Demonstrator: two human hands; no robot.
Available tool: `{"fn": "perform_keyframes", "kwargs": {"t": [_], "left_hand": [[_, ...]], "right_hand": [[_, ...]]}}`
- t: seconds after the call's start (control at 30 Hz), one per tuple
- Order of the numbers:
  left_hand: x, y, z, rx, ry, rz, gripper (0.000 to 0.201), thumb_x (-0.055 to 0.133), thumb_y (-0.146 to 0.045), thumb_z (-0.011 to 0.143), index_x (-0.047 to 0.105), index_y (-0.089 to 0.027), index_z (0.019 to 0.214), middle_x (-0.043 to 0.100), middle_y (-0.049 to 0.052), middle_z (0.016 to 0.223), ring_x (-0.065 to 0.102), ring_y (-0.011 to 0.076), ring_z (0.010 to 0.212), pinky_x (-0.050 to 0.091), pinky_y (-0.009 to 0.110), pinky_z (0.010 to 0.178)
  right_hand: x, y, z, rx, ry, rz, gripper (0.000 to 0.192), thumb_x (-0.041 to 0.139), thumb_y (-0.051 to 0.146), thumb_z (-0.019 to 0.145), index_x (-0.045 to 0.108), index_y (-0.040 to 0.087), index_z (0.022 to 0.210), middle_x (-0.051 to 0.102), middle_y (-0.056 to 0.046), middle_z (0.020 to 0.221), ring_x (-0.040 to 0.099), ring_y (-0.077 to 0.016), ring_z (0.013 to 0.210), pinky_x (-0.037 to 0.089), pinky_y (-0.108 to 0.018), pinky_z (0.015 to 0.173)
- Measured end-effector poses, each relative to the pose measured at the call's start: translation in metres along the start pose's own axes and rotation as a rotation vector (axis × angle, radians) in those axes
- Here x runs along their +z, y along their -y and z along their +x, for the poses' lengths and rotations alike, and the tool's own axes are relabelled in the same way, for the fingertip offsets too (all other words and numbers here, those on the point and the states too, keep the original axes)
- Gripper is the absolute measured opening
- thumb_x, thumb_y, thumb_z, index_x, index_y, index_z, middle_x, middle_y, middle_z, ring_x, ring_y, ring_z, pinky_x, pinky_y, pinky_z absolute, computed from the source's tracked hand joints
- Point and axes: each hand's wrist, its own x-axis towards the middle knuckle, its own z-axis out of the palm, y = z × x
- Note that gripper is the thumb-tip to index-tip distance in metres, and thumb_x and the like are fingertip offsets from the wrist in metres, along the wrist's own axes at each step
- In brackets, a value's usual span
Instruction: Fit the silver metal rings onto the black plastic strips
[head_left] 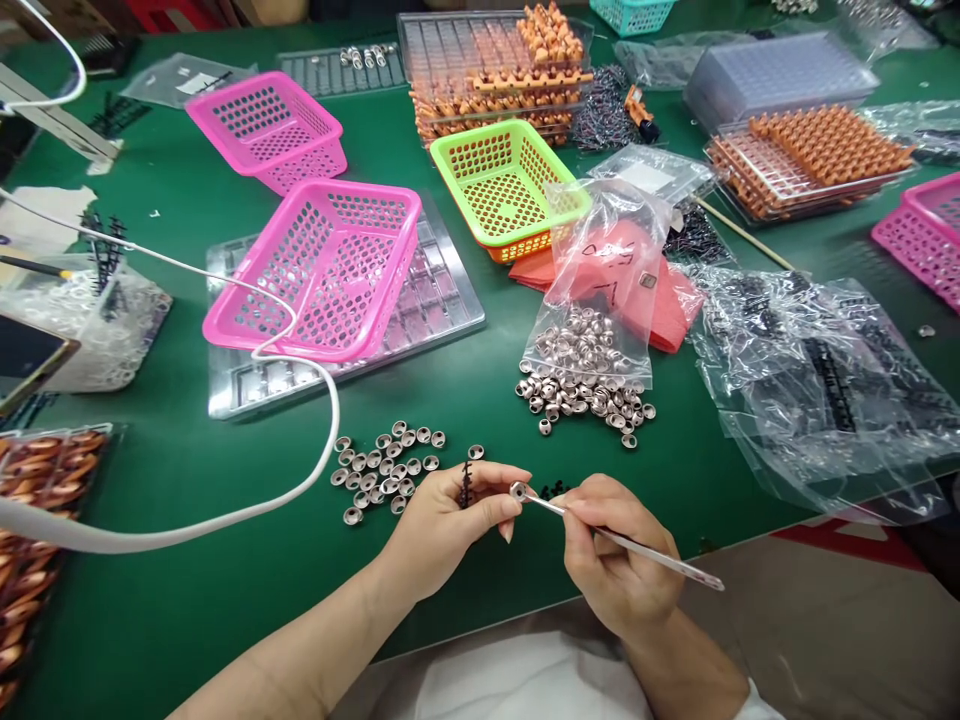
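Head view: the right hand [615, 560] pinches tweezers [622, 540] whose tip carries a metal cap [517, 490]. At its nine o'clock, touching the cap, the left hand [442, 525] grips a black strip [466, 484]; loose caps [386, 470] lie at eleven.

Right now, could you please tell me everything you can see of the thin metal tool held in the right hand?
The thin silvery metal tweezers look like a long, slim, shiny tool, lying slanted from lower right to upper left. The right hand pinches them near the middle, its grip closed around them. Their tip carries a small silver metal ring, which meets the left hand's fingertips. The rear end juts free past the green table's edge.
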Motion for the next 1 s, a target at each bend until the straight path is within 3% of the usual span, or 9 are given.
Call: {"fn": "perform_keyframes", "kwargs": {"t": [0.57, 1.0], "left_hand": [[0.0015, -0.0038, -0.0008, -0.009, 0.019, -0.068, 0.019, 0.084, -0.025, 0.073, 0.081, -0.017, 0.09, 0.064, -0.003, 0.055, 0.055, 0.01, 0.049, 0.046, 0.024, 0.053], [0.0005, 0.0009, 0.0, -0.014, 0.012, -0.1, 0.02, 0.084, -0.025, 0.073, 0.081, -0.017, 0.091, 0.073, 0.002, 0.073, 0.057, 0.009, 0.051, 0.046, 0.023, 0.053]], "right_hand": [[0.0012, -0.0002, 0.0011, -0.016, 0.002, -0.009, 0.034, 0.062, -0.001, 0.081, 0.063, 0.024, 0.104, 0.074, -0.003, 0.083, 0.073, -0.0175, 0.072, 0.061, -0.031, 0.061], [-0.0013, -0.0027, -0.001, -0.033, 0.043, -0.026, 0.035, 0.062, -0.002, 0.081, 0.062, 0.023, 0.105, 0.073, -0.003, 0.085, 0.071, -0.0168, 0.074, 0.061, -0.031, 0.061]]}}
